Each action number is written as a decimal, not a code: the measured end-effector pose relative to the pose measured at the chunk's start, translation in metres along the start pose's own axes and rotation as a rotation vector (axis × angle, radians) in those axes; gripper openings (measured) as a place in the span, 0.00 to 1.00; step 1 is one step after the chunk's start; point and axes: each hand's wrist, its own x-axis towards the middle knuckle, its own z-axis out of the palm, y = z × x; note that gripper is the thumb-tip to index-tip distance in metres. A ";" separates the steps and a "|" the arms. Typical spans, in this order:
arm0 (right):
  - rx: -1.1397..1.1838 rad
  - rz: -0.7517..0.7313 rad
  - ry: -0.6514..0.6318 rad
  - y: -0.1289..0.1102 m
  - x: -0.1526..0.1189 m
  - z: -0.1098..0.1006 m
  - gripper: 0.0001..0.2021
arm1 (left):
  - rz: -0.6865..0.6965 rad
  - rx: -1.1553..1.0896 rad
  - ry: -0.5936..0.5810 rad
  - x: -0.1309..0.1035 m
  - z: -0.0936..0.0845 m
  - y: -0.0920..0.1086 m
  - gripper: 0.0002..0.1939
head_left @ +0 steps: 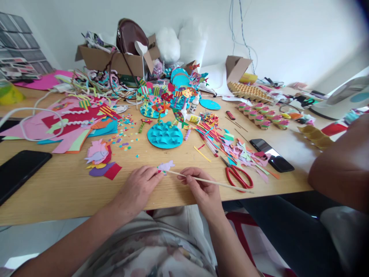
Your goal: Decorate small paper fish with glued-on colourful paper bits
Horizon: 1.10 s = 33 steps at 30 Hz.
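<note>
My right hand [203, 188] pinches a thin wooden stick [221, 184], which slants from a small lilac paper fish [166, 166] toward the lower right. The stick's left tip meets the lower edge of the fish. My left hand [141, 184] rests on the table edge, fingers together and curled down, its fingertips on the left end of the fish. Small coloured bits show beside those fingertips. Left of this hand lies a pile of cut paper fish [98, 152] with purple and red pieces. Red-handled scissors [238, 177] lie beyond the stick.
A blue scalloped paper base [165, 134] stands ahead, with decorated paper fish behind it. Paper strips [210, 136] and scraps lie to the right, near a phone [271, 154]. A second phone [21, 171] is at left. Another person's arm [341, 165] leans in at right.
</note>
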 end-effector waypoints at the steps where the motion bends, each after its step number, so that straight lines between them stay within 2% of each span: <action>1: 0.022 0.003 0.007 0.001 0.000 0.000 0.05 | 0.001 0.005 -0.001 0.000 0.000 0.000 0.15; 10: -0.033 0.016 -0.002 0.000 0.000 0.000 0.05 | -0.002 -0.033 -0.007 0.000 0.001 -0.001 0.16; 19: 0.094 0.023 0.073 0.003 -0.002 0.001 0.04 | -0.027 -0.060 0.000 -0.002 -0.003 -0.003 0.20; 23: 0.090 -0.059 0.124 0.002 -0.002 -0.002 0.05 | -0.053 -0.161 0.002 0.000 -0.006 -0.006 0.21; 27: -0.199 -0.287 0.190 -0.004 -0.001 -0.016 0.08 | -0.073 -0.264 0.023 0.001 -0.019 -0.011 0.19; 29: -0.365 -0.359 0.176 -0.007 0.002 -0.026 0.10 | -0.067 -0.279 0.043 0.000 -0.029 -0.015 0.18; 33: -0.647 -0.321 0.081 -0.008 0.012 -0.048 0.11 | -0.038 -0.219 0.059 -0.004 -0.049 -0.030 0.15</action>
